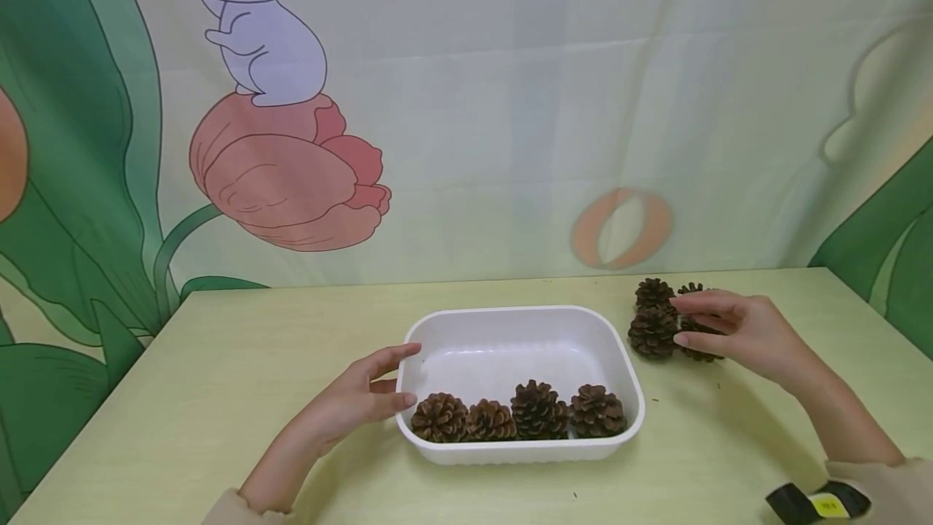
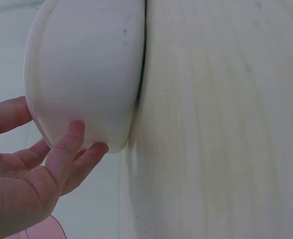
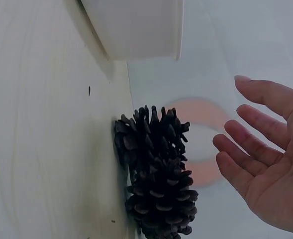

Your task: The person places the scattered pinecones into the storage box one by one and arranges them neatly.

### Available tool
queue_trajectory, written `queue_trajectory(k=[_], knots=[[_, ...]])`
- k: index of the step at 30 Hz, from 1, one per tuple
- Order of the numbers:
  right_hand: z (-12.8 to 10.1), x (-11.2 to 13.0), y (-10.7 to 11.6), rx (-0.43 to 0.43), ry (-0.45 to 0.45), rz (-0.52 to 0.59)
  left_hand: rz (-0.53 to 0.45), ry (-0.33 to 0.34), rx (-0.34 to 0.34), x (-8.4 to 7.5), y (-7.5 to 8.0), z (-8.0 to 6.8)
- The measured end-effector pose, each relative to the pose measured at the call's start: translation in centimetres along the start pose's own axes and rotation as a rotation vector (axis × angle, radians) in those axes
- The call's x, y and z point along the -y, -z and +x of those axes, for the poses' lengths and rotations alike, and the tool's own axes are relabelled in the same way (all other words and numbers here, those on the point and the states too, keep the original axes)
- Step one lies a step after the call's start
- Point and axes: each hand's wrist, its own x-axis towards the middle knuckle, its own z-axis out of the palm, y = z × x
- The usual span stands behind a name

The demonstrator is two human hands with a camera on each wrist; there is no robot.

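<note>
Grasps the white tub [image 1: 521,452] at its left end with the left hand [image 1: 364,387], with fingers bent over the rim. Presses fingertips [image 2: 76,127] to the outside of the wall, as seen at the left wrist, with another finger behind the rim. Extends the right hand [image 1: 751,339] over the pale table [image 1: 291,363], released, with fingers spread and slightly bent, just beside the loose pine cones [image 1: 652,332]. In the right wrist view, apart from that cluster, with palm and fingers in sight.

Inside the tub, along the near wall, in one row: more pine cones [image 1: 440,418], close together. On the table, to the right of the tub and near the back edge: the loose cluster, bunched together and partly hidden by the right hand. On the right sleeve [image 1: 885,492]: a black band [image 1: 794,505] with a yellow patch. Behind the table: a printed curtain [image 1: 474,144] with a pink flower [image 1: 277,177] beneath a white cartoon animal [image 1: 273,55].
</note>
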Motion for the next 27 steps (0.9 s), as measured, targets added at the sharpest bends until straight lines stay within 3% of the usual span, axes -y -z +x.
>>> queue_trajectory(k=[7,17,27], knots=[[0.1,-1.3,0.3,-0.021,0.046,-0.041,-0.005,-0.003,0.003,0.0,0.0,0.0],[0.3,-2.6,0.9,0.035,-0.035,-0.141,-0.005,-0.002,0.001,0.1,0.0,0.1],[0.3,-3.7,1.3,0.023,-0.038,-0.245,-0.008,0.007,-0.004,0.1,0.0,0.1]])
